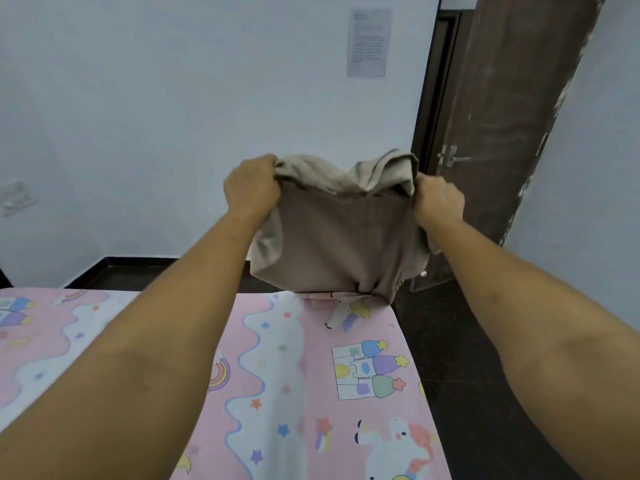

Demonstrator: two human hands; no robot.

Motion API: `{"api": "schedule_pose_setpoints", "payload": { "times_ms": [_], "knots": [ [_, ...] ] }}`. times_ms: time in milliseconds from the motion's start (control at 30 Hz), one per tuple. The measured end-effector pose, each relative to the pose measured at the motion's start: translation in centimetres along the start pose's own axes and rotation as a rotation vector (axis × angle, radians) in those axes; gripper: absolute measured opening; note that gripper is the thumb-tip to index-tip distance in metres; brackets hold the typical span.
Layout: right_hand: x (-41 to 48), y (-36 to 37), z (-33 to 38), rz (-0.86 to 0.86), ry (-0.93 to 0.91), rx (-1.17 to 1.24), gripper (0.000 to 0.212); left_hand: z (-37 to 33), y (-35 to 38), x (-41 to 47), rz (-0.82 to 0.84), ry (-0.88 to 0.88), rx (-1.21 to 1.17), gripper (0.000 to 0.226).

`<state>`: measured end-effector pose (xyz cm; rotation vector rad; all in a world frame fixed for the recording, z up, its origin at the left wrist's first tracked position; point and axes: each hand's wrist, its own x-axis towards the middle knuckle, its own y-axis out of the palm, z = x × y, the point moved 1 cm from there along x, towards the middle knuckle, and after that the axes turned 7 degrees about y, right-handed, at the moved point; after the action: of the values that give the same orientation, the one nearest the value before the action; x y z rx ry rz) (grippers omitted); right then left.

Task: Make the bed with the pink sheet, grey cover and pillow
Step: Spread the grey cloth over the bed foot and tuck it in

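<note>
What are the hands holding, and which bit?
The grey cover: the left hand and right hand each grip one end of its bunched top edge.

Two bare forearms reach forward from the lower corners, raised to about the same height. The left hand (251, 188) and the right hand (438, 200) are each curled into a fist, gripping opposite top edges of a cover (339, 237) held between them.

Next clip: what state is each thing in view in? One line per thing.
Pink sheet: spread flat.
Grey cover: bunched, held up at the sheet's far end.
Left hand: grips the cover's top left.
Right hand: grips its top right.
Door: open.
</note>
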<state>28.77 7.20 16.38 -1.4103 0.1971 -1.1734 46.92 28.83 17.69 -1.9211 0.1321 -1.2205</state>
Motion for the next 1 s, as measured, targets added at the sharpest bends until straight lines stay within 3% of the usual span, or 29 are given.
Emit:
{"api": "schedule_pose_setpoints", "payload": {
  "times_ms": [133, 533, 767, 1000],
  "knots": [
    [-0.7, -4.9, 0.6, -0.105, -0.06, -0.001, 0.024, -1.0, -5.1, -0.2, -0.1, -0.001, 0.025, 0.022],
    [-14.7, -14.4, -3.2, -0.139, -0.251, -0.068, 0.028, -4.7, -17.8, -14.8, -0.05, 0.04, 0.147, 0.018],
    [-26.9, -15.7, -9.0, 0.046, -0.396, -0.222, 0.031, -4.3, -20.7, -29.0, 0.316, 0.123, 0.275, 0.023],
    [-39.2, -12.0, -13.3, 0.282, -0.498, -0.301, 0.034, -2.9, -20.5, -44.5, 0.701, 0.235, 0.311, 0.037]
  ]
}}
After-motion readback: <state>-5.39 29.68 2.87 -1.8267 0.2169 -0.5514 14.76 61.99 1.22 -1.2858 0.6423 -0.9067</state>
